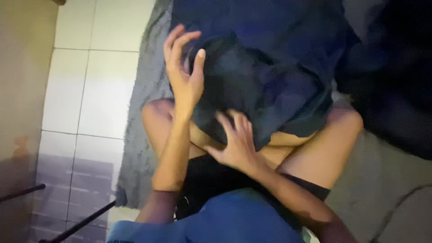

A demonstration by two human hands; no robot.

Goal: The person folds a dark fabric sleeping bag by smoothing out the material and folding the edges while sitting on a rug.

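- On the far left you have the pale tiled floor [96, 90], and lying on it a grey shaggy rug [144, 85] whose edge runs under your knee.
- Your left hand [183, 74] is raised with its fingers spread and curled over the left edge of the dark blue garment [270, 67]; the thumb presses into the cloth, so it looks like a loose pinch, not a firm clamp.
- The garment lies draped across your bare knees, bunched and folded over itself. It looks soft, limp and light, and I judge it will sag wherever you do not support it; an edge or corner is the best place to take hold.
- Your right hand [234, 141] lies splayed against the garment's lower edge, fingers open, pressing, not closed.
- To the right is another dark heap of cloth [396, 81], blurred.
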